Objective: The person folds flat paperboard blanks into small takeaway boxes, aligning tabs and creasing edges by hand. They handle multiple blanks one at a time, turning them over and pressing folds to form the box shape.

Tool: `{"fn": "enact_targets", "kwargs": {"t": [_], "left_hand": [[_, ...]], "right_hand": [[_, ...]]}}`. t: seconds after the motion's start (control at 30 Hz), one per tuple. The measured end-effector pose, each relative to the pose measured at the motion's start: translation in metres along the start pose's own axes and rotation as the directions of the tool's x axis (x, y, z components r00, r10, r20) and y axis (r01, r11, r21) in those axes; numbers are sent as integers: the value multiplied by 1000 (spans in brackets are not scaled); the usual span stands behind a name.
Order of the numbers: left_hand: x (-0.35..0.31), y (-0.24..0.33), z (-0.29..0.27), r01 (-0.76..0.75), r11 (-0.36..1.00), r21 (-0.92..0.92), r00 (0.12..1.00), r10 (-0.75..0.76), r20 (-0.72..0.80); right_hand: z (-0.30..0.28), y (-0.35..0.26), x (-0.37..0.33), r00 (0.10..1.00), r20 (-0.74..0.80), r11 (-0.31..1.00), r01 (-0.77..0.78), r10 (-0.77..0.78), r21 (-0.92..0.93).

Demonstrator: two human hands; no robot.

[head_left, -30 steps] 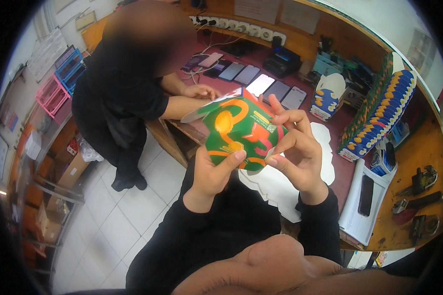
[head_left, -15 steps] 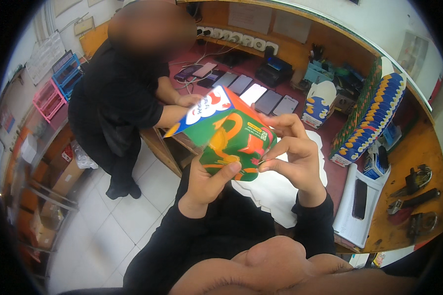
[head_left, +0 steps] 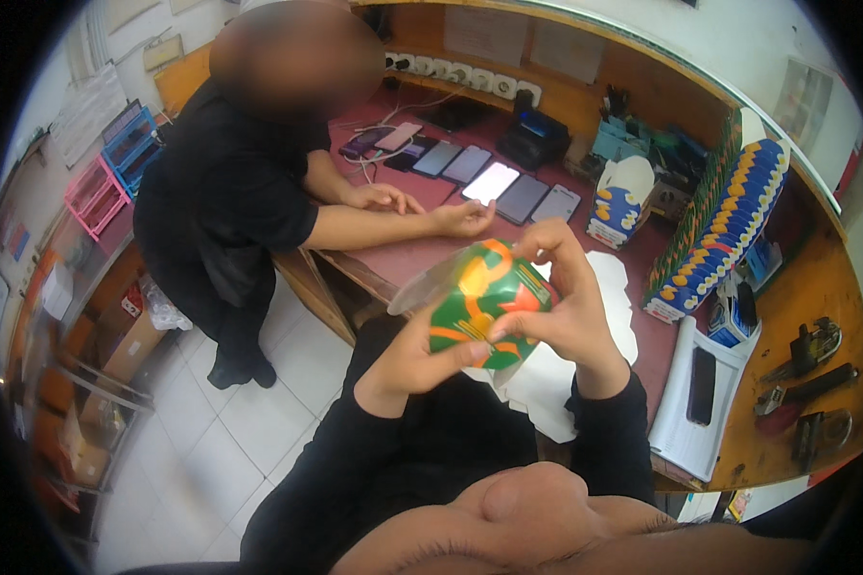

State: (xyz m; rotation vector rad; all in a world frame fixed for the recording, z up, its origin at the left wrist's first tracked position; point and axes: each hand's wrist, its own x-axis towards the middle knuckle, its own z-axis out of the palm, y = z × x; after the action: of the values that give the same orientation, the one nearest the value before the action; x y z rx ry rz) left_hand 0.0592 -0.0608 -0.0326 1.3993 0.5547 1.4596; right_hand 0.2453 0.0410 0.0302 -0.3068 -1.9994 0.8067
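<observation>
A green paperboard food box (head_left: 448, 314) with orange and red print is held up in front of me between both hands. My left hand (head_left: 405, 362) grips its lower left side, thumb lying across the front. My right hand (head_left: 577, 321) closes on the right side, its thumb pressed to the front and its fingers bent behind. The box's upper left flap is blurred by motion. Below and behind it, white flat sheets of card (head_left: 599, 297) with wavy edges lie on the table.
Nested blue-and-green boxes (head_left: 724, 225) lean in a tall stack at right, with one formed box (head_left: 621, 206) beside it. Several phones (head_left: 492, 185) lie at the back. A person (head_left: 249, 163) sits at left, one forearm over the table. Tools (head_left: 805, 393) and a phone on papers (head_left: 702, 383) lie at right.
The box has turned and dropped slightly, its white-and-blue flap swinging out of sight. My right thumb has moved onto its front. The other person's hand has reached right, toward the phones.
</observation>
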Motion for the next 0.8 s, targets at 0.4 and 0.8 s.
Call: {"fn": "enact_targets", "kwargs": {"t": [0.4, 0.8], "left_hand": [[5, -40, -12, 31, 962, -271, 982, -80, -171], [12, -25, -9, 242, 967, -77, 951, -252, -182]], "right_hand": [[-29, -9, -2, 768, -402, 844, 326, -499, -426], [-69, 28, 25, 940, -215, 960, 239, -267, -145]]}}
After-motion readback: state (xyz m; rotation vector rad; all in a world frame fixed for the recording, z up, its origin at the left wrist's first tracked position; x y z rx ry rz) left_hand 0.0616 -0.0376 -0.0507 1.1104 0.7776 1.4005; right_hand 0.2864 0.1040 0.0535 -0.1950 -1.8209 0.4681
